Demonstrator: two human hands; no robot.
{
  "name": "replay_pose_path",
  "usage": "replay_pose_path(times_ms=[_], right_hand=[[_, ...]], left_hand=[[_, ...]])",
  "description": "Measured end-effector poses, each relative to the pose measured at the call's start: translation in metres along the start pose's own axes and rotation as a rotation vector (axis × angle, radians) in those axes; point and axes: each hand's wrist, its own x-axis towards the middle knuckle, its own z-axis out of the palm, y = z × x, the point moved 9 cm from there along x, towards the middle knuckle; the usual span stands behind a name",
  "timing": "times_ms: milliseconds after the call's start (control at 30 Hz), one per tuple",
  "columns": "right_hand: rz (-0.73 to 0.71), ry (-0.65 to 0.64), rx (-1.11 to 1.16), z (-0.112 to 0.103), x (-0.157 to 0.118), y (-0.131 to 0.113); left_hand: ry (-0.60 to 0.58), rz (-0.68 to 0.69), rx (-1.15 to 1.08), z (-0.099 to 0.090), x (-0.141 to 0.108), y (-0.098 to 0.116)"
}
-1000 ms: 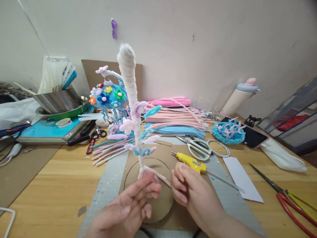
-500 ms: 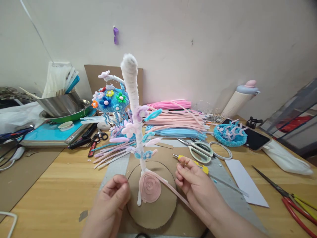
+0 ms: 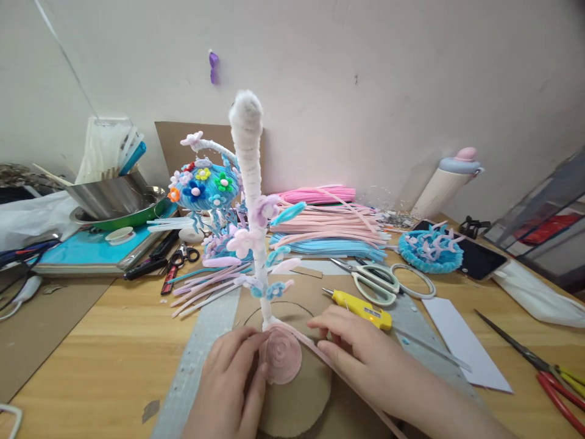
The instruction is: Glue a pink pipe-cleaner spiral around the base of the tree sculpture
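Observation:
A flat pink coil of pipe cleaner (image 3: 284,355) lies on a round cardboard disc (image 3: 297,407), at the foot of an upright white fuzzy stem (image 3: 249,152) with flowers and leaves. My left hand (image 3: 233,384) curls around the coil's left edge, fingertips and thumb against it, hiding the stem's foot. From the coil a loose pink pipe cleaner (image 3: 307,341) runs down to the right, passing under my right hand (image 3: 365,356). That hand's thumb and forefinger are apart, close to the strand. Behind it lies a yellow glue gun (image 3: 363,308).
Bundles of pink and blue pipe cleaners (image 3: 329,219) lie behind the disc. Green-handled scissors (image 3: 375,283) and red-handled scissors (image 3: 555,390) lie to the right, with a white strip (image 3: 466,347) between. A blue flowered jellyfish-like ornament (image 3: 208,186) hangs at back left.
My left hand has moved right onto the coil's edge. My right hand has come down beside the loose strand, uncovering the glue gun. The view has shifted slightly.

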Motion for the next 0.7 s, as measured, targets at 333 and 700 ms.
replay_pose_path(times_ms=[333, 700], right_hand=[[-0.11, 0.0, -0.235, 0.025, 0.0, -0.008], [-0.179, 0.078, -0.321, 0.025, -0.001, -0.017]], left_hand=[[-0.049, 0.075, 0.39, 0.018, -0.002, -0.006], [-0.015, 0.031, 0.432, 0.019, -0.004, -0.007]])
